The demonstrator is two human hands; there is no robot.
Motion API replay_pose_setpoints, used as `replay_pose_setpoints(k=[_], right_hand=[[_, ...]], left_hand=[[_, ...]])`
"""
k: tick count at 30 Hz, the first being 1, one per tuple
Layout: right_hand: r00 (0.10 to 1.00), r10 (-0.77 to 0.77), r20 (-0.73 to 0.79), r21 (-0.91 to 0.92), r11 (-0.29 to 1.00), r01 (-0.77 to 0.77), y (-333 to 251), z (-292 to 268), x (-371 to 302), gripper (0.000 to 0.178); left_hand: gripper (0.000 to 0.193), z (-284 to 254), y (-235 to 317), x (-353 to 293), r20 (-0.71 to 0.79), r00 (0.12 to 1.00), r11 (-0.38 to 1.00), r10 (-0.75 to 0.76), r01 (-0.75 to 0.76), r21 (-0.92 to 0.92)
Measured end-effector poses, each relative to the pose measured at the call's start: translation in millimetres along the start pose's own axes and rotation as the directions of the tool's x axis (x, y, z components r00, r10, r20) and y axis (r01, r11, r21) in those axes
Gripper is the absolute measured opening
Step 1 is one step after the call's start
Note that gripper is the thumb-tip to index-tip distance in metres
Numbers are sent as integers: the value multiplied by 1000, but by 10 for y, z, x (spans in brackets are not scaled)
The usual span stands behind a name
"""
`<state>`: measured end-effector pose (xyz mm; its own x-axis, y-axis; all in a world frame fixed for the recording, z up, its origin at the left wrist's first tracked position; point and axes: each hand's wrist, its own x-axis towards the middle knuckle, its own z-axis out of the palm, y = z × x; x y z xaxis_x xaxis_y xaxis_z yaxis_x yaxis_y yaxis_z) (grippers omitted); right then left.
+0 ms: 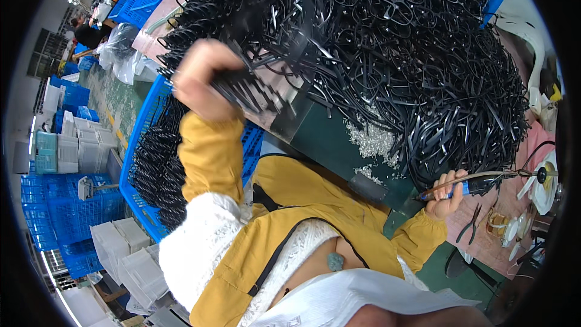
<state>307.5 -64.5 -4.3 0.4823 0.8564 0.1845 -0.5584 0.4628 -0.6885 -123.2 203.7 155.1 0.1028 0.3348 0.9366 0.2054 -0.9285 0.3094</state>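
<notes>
My left hand (206,79), smeared by motion, is closed round several black eyeglass frames (242,89) at the near left edge of a large heap. The heap of black eyeglass frames (411,42) covers most of the table, with many temples pointing toward me. My right hand (445,195) grips a blue and black electric screwdriver (463,189) at the right, its tip pointing left over the table's dark green part (327,139). Small silvery screws (372,139) lie in a loose pile between my hands, in front of the heap.
A blue basket (128,166) with more black frames stands at my left, below the table. Pliers (469,225) lie on the pink surface (481,239) at the right, near wires and small jars. Blue crates (69,206) and white boxes (130,254) are stacked at the far left.
</notes>
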Motion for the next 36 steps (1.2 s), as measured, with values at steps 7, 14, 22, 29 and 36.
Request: replay_pose_setpoints(k=[7, 14, 22, 29, 36], right_hand=[[1000, 10, -26, -38, 999, -11, -14, 14, 33, 29], [995, -49, -85, -289, 957, 23, -29, -37, 44, 61], [899, -331, 288, -865, -493, 95, -281, -473, 372, 41], [901, -373, 224, -846, -533, -11, -156, -614, 396, 29], [796, -458, 396, -910, -310, 274, -230, -790, 429, 16]], left_hand=[[44, -200, -2472, 1443, 394, 791, 685, -467, 42, 727], [43, -118, -2958, 1515, 447, 425, 598, -787, 347, 723], [65, 1866, -1562, 520, 616, 774, 942, -149, -79, 327], [34, 2879, -1062, 181, 545, 677, 749, -495, 15, 662], [62, 2597, -821, 660, 658, 577, 788, -484, -39, 614]])
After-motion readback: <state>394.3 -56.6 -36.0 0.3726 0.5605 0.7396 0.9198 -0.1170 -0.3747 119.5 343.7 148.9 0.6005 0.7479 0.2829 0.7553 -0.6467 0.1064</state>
